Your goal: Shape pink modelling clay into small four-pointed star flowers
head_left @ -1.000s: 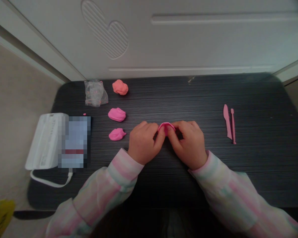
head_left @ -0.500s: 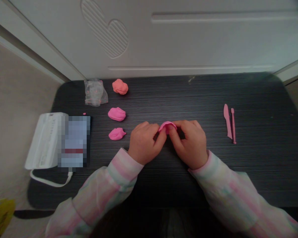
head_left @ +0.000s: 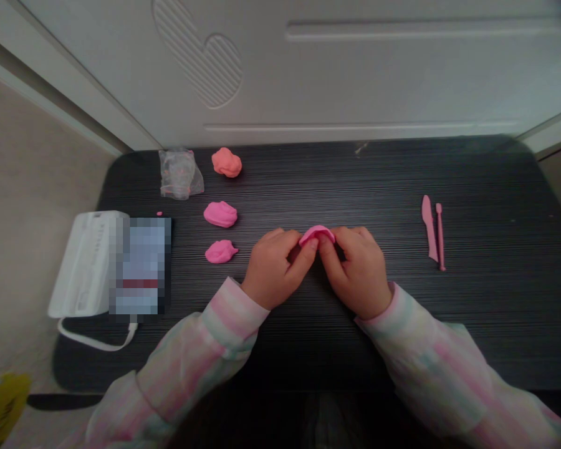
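Between my two hands is a piece of pink modelling clay (head_left: 318, 232), pressed into a thin, curved, hollow shape. My left hand (head_left: 272, 268) pinches its left side, thumb on the inner face and fingers behind. My right hand (head_left: 358, 271) grips the right side in the same way, with both thumbs close together at the hollow. The fingertips behind the clay are hidden. Left of my hands lie two pink clay lumps, the lower one (head_left: 221, 251) with a small pointed end and the upper one (head_left: 220, 214) rounder.
An orange clay lump (head_left: 227, 162) sits at the back beside a clear plastic bag (head_left: 181, 174). A white power bank (head_left: 88, 265), cabled to a phone (head_left: 143, 265) with a blurred screen, lies left. A pink clay knife (head_left: 429, 227) and a thin pink stick tool (head_left: 440, 237) lie right.
The clay's rim has widened and spread into a broader arch between my fingers. Both hands keep their hold, with only small shifts of thumbs and fingers. The other objects stay in place.
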The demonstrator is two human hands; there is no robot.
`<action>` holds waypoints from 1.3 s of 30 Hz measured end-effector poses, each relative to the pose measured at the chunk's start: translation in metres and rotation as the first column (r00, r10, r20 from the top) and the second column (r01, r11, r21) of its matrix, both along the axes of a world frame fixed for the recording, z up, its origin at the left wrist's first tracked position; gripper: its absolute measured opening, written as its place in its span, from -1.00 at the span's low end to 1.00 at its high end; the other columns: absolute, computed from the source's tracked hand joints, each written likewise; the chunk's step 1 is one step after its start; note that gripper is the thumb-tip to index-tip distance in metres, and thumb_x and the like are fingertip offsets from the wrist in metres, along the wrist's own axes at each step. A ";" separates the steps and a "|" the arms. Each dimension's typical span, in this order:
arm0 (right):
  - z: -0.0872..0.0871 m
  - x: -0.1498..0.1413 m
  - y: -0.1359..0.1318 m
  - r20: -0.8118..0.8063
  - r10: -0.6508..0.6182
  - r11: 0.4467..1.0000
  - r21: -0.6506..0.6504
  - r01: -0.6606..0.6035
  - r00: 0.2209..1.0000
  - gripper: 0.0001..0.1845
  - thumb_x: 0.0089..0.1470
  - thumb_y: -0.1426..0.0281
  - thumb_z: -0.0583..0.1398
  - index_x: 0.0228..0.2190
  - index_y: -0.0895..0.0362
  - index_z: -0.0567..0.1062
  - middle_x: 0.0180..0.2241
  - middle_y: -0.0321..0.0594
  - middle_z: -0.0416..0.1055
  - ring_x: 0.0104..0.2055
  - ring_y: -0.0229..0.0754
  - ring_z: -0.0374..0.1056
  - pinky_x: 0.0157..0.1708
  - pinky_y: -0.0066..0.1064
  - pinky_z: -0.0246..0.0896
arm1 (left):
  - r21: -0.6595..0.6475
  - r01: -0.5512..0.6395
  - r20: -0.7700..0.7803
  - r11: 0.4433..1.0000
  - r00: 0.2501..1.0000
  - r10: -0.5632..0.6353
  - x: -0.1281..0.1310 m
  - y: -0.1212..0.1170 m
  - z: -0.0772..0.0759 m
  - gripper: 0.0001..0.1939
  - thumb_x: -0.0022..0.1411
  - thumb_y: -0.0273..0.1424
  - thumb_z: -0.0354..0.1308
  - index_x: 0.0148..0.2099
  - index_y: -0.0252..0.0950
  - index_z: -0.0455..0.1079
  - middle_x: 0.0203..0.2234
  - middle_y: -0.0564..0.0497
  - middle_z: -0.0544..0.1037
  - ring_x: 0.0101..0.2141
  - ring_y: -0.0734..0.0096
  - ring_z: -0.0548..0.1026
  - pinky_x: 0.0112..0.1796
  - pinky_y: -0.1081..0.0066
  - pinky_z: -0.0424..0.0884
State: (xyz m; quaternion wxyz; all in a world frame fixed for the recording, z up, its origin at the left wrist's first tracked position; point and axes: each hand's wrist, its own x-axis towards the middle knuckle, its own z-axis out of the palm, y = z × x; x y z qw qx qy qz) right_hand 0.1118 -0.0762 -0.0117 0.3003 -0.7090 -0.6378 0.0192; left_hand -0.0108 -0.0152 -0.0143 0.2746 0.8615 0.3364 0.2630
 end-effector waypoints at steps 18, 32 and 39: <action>0.001 -0.001 0.000 -0.327 0.030 0.997 -0.055 -0.050 0.945 -0.80 0.08 0.34 0.00 -0.48 0.11 0.35 -0.56 -0.33 0.33 -0.50 -0.30 0.22 -0.45 -0.44 0.07 | -0.231 0.016 0.089 0.973 0.996 0.005 0.000 -0.001 0.002 -0.73 0.18 -0.33 -0.09 -0.50 -0.31 0.26 -0.65 0.11 0.30 -0.56 0.55 0.27 -0.50 0.50 0.20; 0.003 -0.002 0.000 -0.237 0.038 0.997 -0.055 -0.053 0.971 -0.78 0.05 0.35 0.02 -0.56 0.13 0.34 -0.61 -0.34 0.30 -0.54 -0.31 0.18 -0.41 -0.41 0.03 | -0.197 -0.077 0.156 0.977 0.982 0.108 0.001 -0.001 0.002 -0.91 0.11 -0.43 0.02 -0.36 -0.32 0.32 -0.53 0.10 0.40 -0.50 0.58 0.32 -0.44 0.55 0.24; 0.002 -0.001 -0.002 -0.174 0.034 0.999 -0.001 -0.034 0.984 -0.84 0.03 0.37 0.05 -0.50 0.14 0.37 -0.55 -0.32 0.36 -0.47 -0.30 0.22 -0.39 -0.41 0.04 | -0.190 -0.089 0.075 0.978 0.992 0.105 0.001 -0.002 0.001 -0.90 0.06 -0.41 0.04 -0.43 -0.33 0.33 -0.57 0.10 0.38 -0.50 0.54 0.31 -0.43 0.51 0.24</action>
